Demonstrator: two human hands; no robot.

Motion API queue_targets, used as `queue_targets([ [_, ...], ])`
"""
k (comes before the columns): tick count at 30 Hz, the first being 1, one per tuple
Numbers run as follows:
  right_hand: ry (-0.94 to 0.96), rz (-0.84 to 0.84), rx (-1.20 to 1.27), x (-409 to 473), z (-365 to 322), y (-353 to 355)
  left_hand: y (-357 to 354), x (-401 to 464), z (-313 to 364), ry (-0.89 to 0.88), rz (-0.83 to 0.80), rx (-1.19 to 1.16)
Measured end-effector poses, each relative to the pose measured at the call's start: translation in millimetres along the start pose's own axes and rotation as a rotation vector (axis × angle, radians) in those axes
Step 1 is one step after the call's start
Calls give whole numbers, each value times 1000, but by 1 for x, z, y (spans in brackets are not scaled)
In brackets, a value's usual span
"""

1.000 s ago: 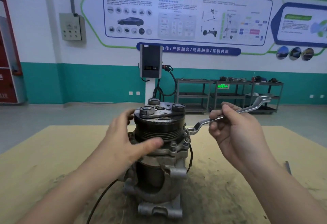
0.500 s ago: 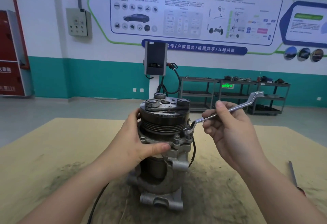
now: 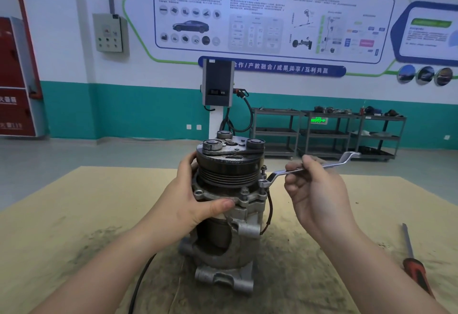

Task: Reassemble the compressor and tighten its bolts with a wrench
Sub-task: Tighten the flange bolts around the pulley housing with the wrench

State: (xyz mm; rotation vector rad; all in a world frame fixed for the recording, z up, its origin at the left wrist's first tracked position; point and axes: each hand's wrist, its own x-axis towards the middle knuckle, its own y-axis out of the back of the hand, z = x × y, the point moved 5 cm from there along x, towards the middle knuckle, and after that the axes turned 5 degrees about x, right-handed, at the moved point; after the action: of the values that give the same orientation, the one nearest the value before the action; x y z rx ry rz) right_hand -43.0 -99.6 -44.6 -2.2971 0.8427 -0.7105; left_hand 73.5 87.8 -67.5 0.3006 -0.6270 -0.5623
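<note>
Blue wall banner (image 3: pixel 272 67) behind the compressor (image 3: pixel 229 204) reads "合作/产教融合/成果共享/互利共赢"; poster text above it is illegible.

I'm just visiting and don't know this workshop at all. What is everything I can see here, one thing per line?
compressor: one, grey metal with a black pulley, upright mid-table.
wrench: one, silver, ring end on a bolt at the compressor's right flange.
screwdriver: one, orange and black handle, on the table at right.
cable: one, black, from the compressor base toward the near edge.
table: one, tan, dusty.
charging unit: one, grey, on a white post behind.
shelf carts: three, dark grey, by the back wall.
control box: one, beige, on the wall.
wall poster: white with blue and green outlines.
left hand: grips the compressor's flange.
right hand: holds the wrench shaft.
</note>
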Motion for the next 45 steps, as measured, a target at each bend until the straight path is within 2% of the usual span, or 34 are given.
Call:
queue_targets([
  [6, 508, -129, -111, -25, -10, -6, -1, 0, 1, -6, -10, 1],
  [8, 720, -239, -181, -36, -13, -11, -2, 0, 1, -11, -7, 6],
  [12, 1095, -564, -614, -61, -11, -25, -3, 1, 0, -35, 7, -14],
  [14, 1146, -659, -819, -69, -5, -34, -5, 1, 0, -58, 10, -52],
  [18, 1038, -706, -1080, -76, 7, -55, -6, 2, 1, -68, 4, -83],
  [20, 1023, -692, -1103, -77, 2, -60, -6, 2, 1, -70, 20, -84],
  [23, 1024, -606, -946, -76, -17, -58, -8, -2, 0, -66, 28, -55],
  [24, 954, -532, -827, -72, -24, -55, -7, -2, -1, -53, 27, -49],
  [27, 545, -261, -322, -49, -33, -37, -3, 1, -1, -24, -3, -6],
  [30, 224, -92, -59, -28, -29, -22, 1, 5, -3, 6, -30, 47],
  [34, 70, -43, 22, -17, -19, -15, 9, 7, -10, 31, -65, 39],
  [40, -99, -140, 75, -16, -6, -20, 19, 3, -17, 44, -15, 90],
  [45, -101, -104, 56, -14, -3, -21, 14, 0, -16, 39, -32, 13],
])
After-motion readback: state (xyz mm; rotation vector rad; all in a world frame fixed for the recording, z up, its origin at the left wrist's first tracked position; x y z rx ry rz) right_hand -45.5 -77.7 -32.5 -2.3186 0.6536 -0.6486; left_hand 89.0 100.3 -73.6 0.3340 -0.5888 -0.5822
